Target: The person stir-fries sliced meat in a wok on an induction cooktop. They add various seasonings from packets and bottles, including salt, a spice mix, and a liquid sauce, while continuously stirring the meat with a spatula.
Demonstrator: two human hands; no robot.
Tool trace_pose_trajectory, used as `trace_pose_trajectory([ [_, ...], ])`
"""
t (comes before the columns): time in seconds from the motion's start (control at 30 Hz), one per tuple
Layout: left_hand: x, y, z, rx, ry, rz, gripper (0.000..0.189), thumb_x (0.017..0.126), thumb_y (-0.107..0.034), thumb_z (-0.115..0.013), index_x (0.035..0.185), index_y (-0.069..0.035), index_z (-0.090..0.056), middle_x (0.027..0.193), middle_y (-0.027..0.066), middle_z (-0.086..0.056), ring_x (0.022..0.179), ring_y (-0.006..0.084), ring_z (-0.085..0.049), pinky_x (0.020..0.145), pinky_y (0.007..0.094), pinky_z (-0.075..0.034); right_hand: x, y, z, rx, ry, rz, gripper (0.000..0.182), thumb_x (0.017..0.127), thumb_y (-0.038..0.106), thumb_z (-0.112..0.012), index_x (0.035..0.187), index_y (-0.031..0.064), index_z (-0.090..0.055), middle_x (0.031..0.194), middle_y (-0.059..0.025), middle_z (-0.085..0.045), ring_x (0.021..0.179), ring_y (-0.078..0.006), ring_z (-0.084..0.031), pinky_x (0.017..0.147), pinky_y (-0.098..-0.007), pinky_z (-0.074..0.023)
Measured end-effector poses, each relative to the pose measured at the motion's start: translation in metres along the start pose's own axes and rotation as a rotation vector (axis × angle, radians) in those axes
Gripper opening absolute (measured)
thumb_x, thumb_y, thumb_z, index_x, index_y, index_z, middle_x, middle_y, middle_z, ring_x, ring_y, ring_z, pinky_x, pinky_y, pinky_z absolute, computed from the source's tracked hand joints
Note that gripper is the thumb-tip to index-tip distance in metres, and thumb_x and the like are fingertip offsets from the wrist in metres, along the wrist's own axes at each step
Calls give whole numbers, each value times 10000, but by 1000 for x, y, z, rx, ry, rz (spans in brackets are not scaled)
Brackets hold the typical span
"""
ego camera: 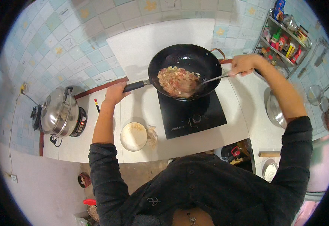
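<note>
A black wok (184, 50) sits on a black induction cooker (181, 113) on the white counter. My left hand (116, 92) grips the end of the wok's black handle (136, 86). With my right hand (244, 65) I hold a metal cooking utensil (216, 77) whose head is blurred at the right edge of the food, so its shape is unclear. Chopped, reddish-brown food (178, 80), apparently minced meat with pale bits, lies in the lower left of the wok. A copper-coloured loop handle (220, 53) stands out on the wok's far right side.
Left on the counter stands a lidded steel electric steamer (58, 111). A pale, stained bowl (133, 136) and a crumpled cloth or wrapper (152, 135) lie nearer me. To the right are a steel bowl (276, 110), a wooden rolling pin (269, 154) and a spice rack (286, 42).
</note>
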State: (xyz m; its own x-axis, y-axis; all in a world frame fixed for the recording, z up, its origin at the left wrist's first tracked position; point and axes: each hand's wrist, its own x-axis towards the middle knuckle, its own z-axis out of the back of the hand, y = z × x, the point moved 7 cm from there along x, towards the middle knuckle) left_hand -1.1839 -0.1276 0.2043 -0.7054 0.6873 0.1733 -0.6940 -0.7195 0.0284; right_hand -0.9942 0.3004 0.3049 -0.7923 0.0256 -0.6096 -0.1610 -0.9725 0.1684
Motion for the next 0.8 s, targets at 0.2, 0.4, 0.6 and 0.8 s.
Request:
trace_pose_trajectory([
  [0.2,5,-4,2,-13,36,11,364,757,-339,-676,999,-93,-559,884,123,-620,862,327,-595,721,433,-467,51,19,-48,498,-109,4,476,892,479,-501,851,25,-637,478,8,-415,343,-75,-350,311,-251,-257],
  [0.4,1,-2,6,-119,-60,-42,346,772,-342,-663,958,-64,-576,874,123,-609,839,319,-593,702,425,-462,-4,2,-40,628,-4,9,433,922,437,-473,859,32,-612,500,23,-400,352,-58,-326,312,-232,-239],
  [0.6,-22,14,21,-156,-71,44,356,779,-336,-661,976,-55,-565,879,121,-604,830,308,-595,700,413,-463,-42,-3,-4,124,43,-242,419,896,451,-493,835,56,-617,494,16,-409,351,-89,-347,316,-266,-279],
  [0.8,-31,25,18,-212,-111,91,364,786,-333,-665,1000,-59,-555,889,118,-609,838,289,-608,707,387,-476,49,5,-14,-56,-347,-90,394,876,411,-525,831,38,-641,582,-77,-544,466,-198,-536,438,-346,-437],
])
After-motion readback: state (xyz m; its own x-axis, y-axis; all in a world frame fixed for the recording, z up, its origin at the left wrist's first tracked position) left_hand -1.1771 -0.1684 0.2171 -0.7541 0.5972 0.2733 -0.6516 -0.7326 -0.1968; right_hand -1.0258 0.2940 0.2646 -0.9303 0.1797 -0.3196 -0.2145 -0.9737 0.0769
